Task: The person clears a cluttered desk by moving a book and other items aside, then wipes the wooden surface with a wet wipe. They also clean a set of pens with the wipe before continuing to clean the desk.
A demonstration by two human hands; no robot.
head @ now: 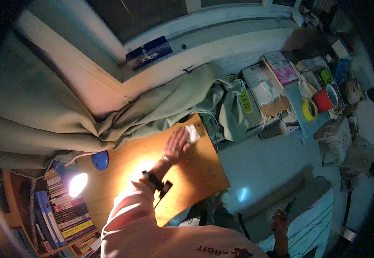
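My left hand (176, 146) lies over the wooden desktop (203, 164), near its far right corner. A white tissue or cloth (192, 133) is held under its fingertips and sticks out beyond them. A dark band with a small black device (156, 182) is strapped to that forearm. Low on the right, away from the desk, my right hand (280, 221) is closed around a few thin pen-like sticks (289, 208). What exactly they are is too dark to tell.
A lit desk lamp (78, 184) shines from the left, by a blue round base (100, 160) and shelved books (69, 216). A green curtain (161, 96) drapes along the desk's back edge. Rightward stand a green power strip (245, 100), yellow tape roll (310, 109) and red cup (325, 99).
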